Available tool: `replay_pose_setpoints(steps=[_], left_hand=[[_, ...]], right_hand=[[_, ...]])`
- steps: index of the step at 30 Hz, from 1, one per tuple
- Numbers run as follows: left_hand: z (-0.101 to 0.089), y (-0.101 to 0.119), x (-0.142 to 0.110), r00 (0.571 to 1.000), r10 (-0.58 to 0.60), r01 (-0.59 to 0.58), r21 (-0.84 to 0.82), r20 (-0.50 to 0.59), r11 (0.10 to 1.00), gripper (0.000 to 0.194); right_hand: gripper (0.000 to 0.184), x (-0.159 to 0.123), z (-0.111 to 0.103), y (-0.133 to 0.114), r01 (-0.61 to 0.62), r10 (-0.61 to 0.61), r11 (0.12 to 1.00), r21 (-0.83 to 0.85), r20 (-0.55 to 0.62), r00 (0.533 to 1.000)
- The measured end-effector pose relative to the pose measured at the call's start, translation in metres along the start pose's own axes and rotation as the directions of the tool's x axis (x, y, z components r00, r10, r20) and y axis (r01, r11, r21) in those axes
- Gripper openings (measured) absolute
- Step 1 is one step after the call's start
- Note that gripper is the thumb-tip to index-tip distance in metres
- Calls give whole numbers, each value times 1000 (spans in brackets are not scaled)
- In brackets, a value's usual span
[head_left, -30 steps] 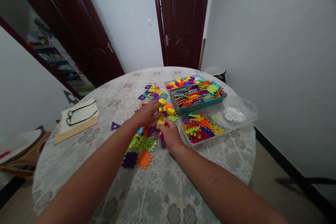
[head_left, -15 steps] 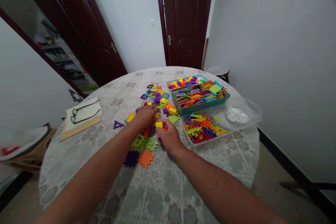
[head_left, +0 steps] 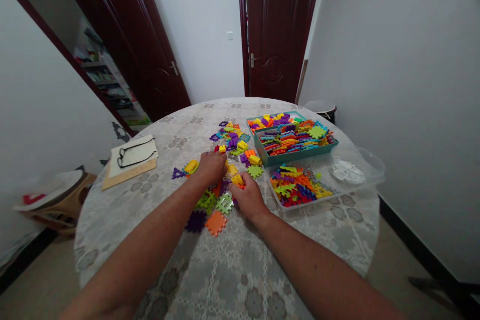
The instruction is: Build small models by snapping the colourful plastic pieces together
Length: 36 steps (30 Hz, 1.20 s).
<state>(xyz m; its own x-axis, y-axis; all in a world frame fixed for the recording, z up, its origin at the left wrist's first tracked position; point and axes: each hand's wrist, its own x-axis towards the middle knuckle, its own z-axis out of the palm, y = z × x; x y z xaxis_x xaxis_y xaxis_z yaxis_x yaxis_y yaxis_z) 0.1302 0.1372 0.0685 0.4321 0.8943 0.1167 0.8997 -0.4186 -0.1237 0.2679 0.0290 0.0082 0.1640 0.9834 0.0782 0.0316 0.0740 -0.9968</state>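
Observation:
My right hand [head_left: 248, 195] is closed around a yellow building block [head_left: 237, 180], with a bit of orange showing just below it. My left hand [head_left: 213, 167] lies over the pile of plastic pieces, its fingers curled down; the fingertips and whatever they touch are hidden. Around the hands are a green square piece [head_left: 225, 203], an orange square piece [head_left: 216, 223] and a dark purple one [head_left: 196, 221]. Beyond the left hand sit purple blocks [head_left: 233, 139] and a small yellow block [head_left: 222, 148]. A green piece [head_left: 255, 171] lies to the right.
At the right, a teal box [head_left: 300, 151] full of interlocking pieces stands before another shallow box [head_left: 296, 115]. A clear plastic container [head_left: 275, 200] holds more pieces. Eyeglasses [head_left: 137, 158] rest on papers [head_left: 112, 180] at the left of the round table [head_left: 225, 285].
The whole view has shifted, so the table sits slightly further right. My left hand stays over the pile, and my right hand still holds the yellow block, now tilted.

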Motion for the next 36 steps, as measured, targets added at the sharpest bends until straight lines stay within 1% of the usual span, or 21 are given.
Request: replay_pose_setpoints(steps=[2, 3, 4, 5, 6, 8, 9, 10, 12, 14, 16, 21, 23, 25, 27, 28, 29, 31, 33, 36], left_hand=[[-5, -1, -3, 999, -26, 25, -22, -43, 999, 26], [-8, -2, -7, 997, -25, 20, -77, -67, 997, 29], [-10, -3, -11, 996, -14, -1, -171, -86, 985, 31], [-11, -4, -16, 995, 3, -34, -297, -102, 954, 34], [-12, -5, -21, 993, 21, -69, -440, -113, 895, 36], [-10, -5, -31, 994, 59, -107, -670, -95, 734, 36], [-8, -3, -35, 994, 81, -105, -734, -69, 671, 34], [-6, -2, -38, 994, 101, -95, -774, -40, 626, 32], [-4, 1, -41, 990, 137, -69, -809, 14, 584, 33], [-5, 3, -40, 985, 163, -56, -815, 48, 577, 39], [-9, 3, -37, 975, 211, -64, -819, 71, 571, 43], [-16, -1, -18, 913, 387, -107, -839, 130, 534, 49], [-15, 0, -7, 906, 403, -113, -840, 132, 530, 51], [-12, 4, 6, 934, 344, -131, -808, 93, 574, 51], [-7, 10, 21, 963, 268, -168, -737, 18, 655, 48], [-4, 14, 28, 967, 254, -197, -690, -20, 696, 47], [0, 18, 37, 962, 269, -233, -648, -44, 726, 47], [8, 25, 53, 939, 339, -317, -553, -65, 771, 46], [16, 30, 67, 914, 403, -379, -462, -49, 802, 44], [28, 36, 81, 903, 429, -392, -400, 2, 828, 38]], right_hand=[[19, 3, -1, 1, -36, 37, 998, 42, -3, 999], [21, 5, -1, 2, -69, 70, 994, 88, -7, 998], [23, 7, -2, 3, -106, 109, 982, 156, -13, 994], [26, 10, -2, 3, -140, 149, 959, 246, -17, 989], [29, 12, -2, 2, -171, 185, 922, 348, -10, 983], [37, 14, -3, -1, -214, 229, 822, 528, 38, 973], [43, 15, -4, -3, -229, 233, 778, 585, 70, 970], [48, 15, -4, -5, -247, 235, 746, 619, 103, 967], [56, 13, -4, -9, -279, 242, 722, 633, 147, 959], [56, 12, -3, -10, -294, 258, 729, 618, 150, 954], [53, 12, -3, -10, -291, 273, 741, 605, 125, 954], [45, 16, -4, -6, -257, 320, 769, 585, -3, 948], [42, 17, -4, -5, -248, 333, 776, 579, -42, 942], [40, 17, -4, -5, -247, 337, 784, 569, -57, 940], [39, 15, -3, -5, -246, 332, 800, 546, -62, 941], [39, 14, -2, -5, -244, 327, 810, 533, -66, 943], [39, 13, -2, -4, -241, 323, 818, 523, -70, 944], [38, 12, -1, -3, -233, 316, 828, 510, -82, 945], [38, 11, 0, -3, -223, 310, 834, 505, -95, 946], [39, 11, 0, -3, -205, 298, 838, 506, -110, 948]])
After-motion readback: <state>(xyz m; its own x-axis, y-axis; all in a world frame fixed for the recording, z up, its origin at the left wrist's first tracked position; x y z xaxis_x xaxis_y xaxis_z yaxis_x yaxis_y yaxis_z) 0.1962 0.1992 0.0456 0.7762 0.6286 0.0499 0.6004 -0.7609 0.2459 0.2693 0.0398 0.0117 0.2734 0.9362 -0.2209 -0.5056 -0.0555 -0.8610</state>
